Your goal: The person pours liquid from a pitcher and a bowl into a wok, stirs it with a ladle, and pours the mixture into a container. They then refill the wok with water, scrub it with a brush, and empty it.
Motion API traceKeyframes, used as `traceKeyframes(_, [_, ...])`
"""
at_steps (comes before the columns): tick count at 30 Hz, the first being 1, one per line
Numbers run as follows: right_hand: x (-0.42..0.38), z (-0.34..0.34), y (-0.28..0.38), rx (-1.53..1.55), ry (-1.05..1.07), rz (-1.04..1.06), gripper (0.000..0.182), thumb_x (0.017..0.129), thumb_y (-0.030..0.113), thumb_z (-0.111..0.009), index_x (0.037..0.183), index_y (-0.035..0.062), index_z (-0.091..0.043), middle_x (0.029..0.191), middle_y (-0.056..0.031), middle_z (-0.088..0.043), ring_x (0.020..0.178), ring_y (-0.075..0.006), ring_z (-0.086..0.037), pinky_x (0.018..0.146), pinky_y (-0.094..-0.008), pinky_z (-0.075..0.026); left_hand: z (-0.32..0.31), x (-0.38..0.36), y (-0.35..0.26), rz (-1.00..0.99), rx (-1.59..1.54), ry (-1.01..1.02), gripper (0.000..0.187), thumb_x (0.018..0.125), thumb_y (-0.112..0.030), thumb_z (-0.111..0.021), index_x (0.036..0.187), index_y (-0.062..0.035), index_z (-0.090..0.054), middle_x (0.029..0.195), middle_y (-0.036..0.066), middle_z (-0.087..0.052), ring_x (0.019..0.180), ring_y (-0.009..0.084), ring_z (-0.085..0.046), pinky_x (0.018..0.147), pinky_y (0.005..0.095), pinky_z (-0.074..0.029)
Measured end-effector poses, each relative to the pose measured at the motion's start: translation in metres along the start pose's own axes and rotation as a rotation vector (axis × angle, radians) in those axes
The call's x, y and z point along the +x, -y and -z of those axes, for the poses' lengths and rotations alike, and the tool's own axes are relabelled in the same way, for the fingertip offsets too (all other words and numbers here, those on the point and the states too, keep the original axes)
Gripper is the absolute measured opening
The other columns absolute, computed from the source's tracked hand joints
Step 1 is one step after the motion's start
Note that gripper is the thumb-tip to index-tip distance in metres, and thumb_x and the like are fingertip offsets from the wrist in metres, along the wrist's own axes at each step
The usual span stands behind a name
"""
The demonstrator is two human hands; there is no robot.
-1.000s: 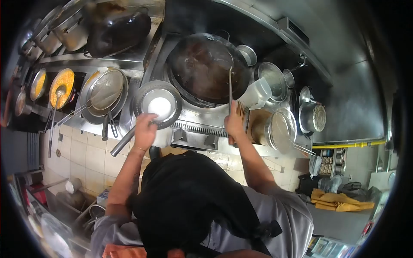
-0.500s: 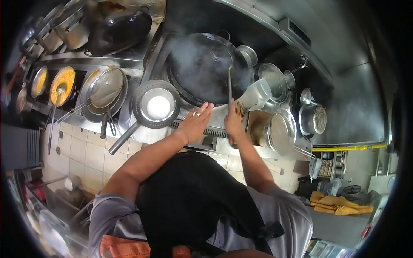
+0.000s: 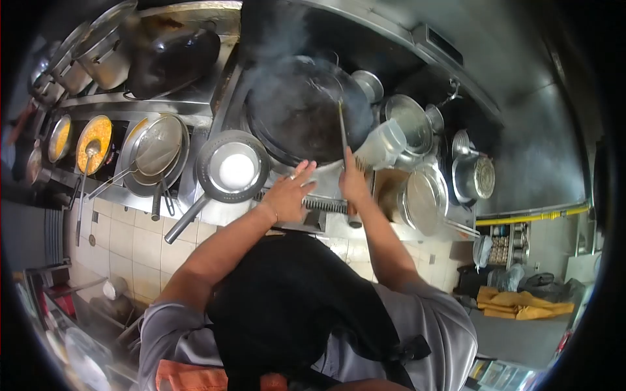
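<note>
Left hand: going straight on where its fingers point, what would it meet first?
Probably the near rim of the big dark wok, though the left hand might pass above; depth is unclear.

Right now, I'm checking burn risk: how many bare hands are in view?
2: the left hand, spread by the near edge of the wok; the right hand, around a long tool. No others show; neither is hidden.

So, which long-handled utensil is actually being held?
The brown-ended utensil, gripped in the right hand and extending over the large wok; the ladle in the orange food is unheld.
</note>
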State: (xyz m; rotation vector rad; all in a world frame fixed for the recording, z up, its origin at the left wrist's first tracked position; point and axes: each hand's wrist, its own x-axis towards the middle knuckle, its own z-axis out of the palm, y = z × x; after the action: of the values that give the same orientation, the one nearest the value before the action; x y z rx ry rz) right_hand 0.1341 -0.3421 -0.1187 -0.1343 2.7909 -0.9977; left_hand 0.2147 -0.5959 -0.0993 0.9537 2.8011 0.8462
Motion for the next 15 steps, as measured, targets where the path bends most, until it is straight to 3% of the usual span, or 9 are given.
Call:
traceKeyframes(2, [-0.03, -0.009, 0.023, 0.267, 0.053, -0.099, 0.07, 0.101, 0.006, -0.058, 0.164, 0.0102, -0.028, 0.077, -0.0051, -0.057, 0.057, -0.0141, -0.054, 0.047, -0.0322, -0.048, 0.0, 0.003, 0.009, 0.017, -0.074, -0.043, 0.069, 0.077, -0.02, -0.075, 0.142, -0.0008, -0.063, 0.175, 0.021, -0.02, 0.163, 0.0353, -0.018, 0.119, 0.0554, -0.04])
traceKeyframes(4, [-0.047, -0.005, 0.056, 0.7, 0.176, -0.279, 0.07, 0.101, 0.007, -0.059, 0.164, 0.0096, -0.028, 0.078, -0.0056, -0.058, 0.057, -0.0142, -0.055, 0.047, -0.032, -0.048, -0.008, 0.002, 0.014, -0.056, -0.234, -0.138, 0.067, 0.077, -0.013, -0.075, 0.142, 0.0003, -0.062, 0.174, 0.022, -0.022, 0.163, 0.0397, -0.018, 0.125, 0.0501, -0.034])
traceKeyframes(6, [-0.041, 0.007, 0.056, 0.832, 0.216, -0.337, 0.07, 0.101, 0.007, -0.059, 0.163, 0.0093, -0.028, 0.078, -0.0059, -0.058, 0.057, -0.0143, -0.055, 0.047, -0.0319, -0.048, -0.01, 0.002, 0.015, -0.062, -0.228, -0.133, 0.066, 0.077, -0.012, -0.076, 0.14, -0.0001, -0.064, 0.174, 0.023, -0.023, 0.162, 0.0402, -0.019, 0.126, 0.0465, -0.034])
traceKeyframes(8, [-0.003, 0.042, 0.039, 1.695, 0.479, -0.472, 0.052, 0.103, 0.005, -0.057, 0.152, 0.0089, -0.039, 0.083, -0.0054, -0.057, 0.057, -0.0084, -0.052, 0.043, -0.0225, -0.043, -0.009, 0.003, 0.016, -0.036, -0.198, -0.089, 0.063, 0.076, -0.011, -0.076, 0.138, -0.0005, -0.066, 0.174, 0.023, -0.024, 0.162, 0.039, -0.019, 0.126, 0.0469, -0.034])
traceKeyframes(9, [0.01, 0.057, 0.038, 1.823, 0.5, -0.533, 0.042, 0.104, 0.003, -0.055, 0.144, 0.0096, -0.042, 0.086, -0.0045, -0.055, 0.058, -0.0038, -0.049, 0.042, -0.0145, -0.038, -0.008, 0.003, 0.016, -0.045, -0.198, -0.08, 0.063, 0.076, -0.011, -0.076, 0.138, -0.0005, -0.066, 0.174, 0.023, -0.024, 0.162, 0.039, -0.019, 0.126, 0.0469, -0.034])
traceKeyframes(10, [0.025, 0.064, 0.033, 1.762, 0.545, -0.514, 0.055, 0.105, 0.003, -0.054, 0.155, 0.0114, -0.034, 0.081, -0.0037, -0.056, 0.056, -0.0062, -0.05, 0.042, -0.0211, -0.041, -0.006, 0.002, 0.016, -0.058, -0.206, -0.08, 0.061, 0.076, -0.01, -0.076, 0.136, -0.0002, -0.067, 0.173, 0.023, -0.024, 0.162, 0.0386, -0.019, 0.126, 0.047, -0.035])
traceKeyframes(12, [0.038, 0.053, 0.018, 1.041, 0.404, -0.343, 0.07, 0.102, 0.004, -0.056, 0.164, 0.0131, -0.025, 0.076, -0.0038, -0.057, 0.055, -0.0114, -0.052, 0.044, -0.0303, -0.045, -0.005, 0.001, 0.015, -0.077, -0.211, -0.08, 0.06, 0.076, -0.01, -0.076, 0.134, 0.0001, -0.068, 0.173, 0.022, -0.025, 0.162, 0.0383, -0.02, 0.125, 0.047, -0.035])
traceKeyframes(14, [0.023, 0.016, 0.001, 0.04, 0.054, 0.026, 0.069, 0.102, 0.005, -0.057, 0.163, 0.0121, -0.026, 0.074, -0.003, -0.056, 0.055, -0.012, -0.052, 0.044, -0.0307, -0.046, -0.005, 0.003, 0.019, -0.089, -0.218, -0.093, 0.057, 0.075, -0.01, -0.076, 0.131, 0.0004, -0.069, 0.173, 0.022, -0.027, 0.162, 0.0394, -0.021, 0.124, 0.0475, -0.037])
traceKeyframes(15, [0.005, 0.002, 0.001, -0.068, 0.008, 0.01, 0.069, 0.101, 0.005, -0.057, 0.163, 0.0115, -0.027, 0.073, -0.0026, -0.056, 0.055, -0.0123, -0.052, 0.044, -0.0309, -0.046, -0.006, 0.002, 0.02, -0.087, -0.214, -0.098, 0.057, 0.075, -0.01, -0.076, 0.131, 0.0004, -0.069, 0.173, 0.022, -0.027, 0.162, 0.0394, -0.021, 0.124, 0.0475, -0.037])
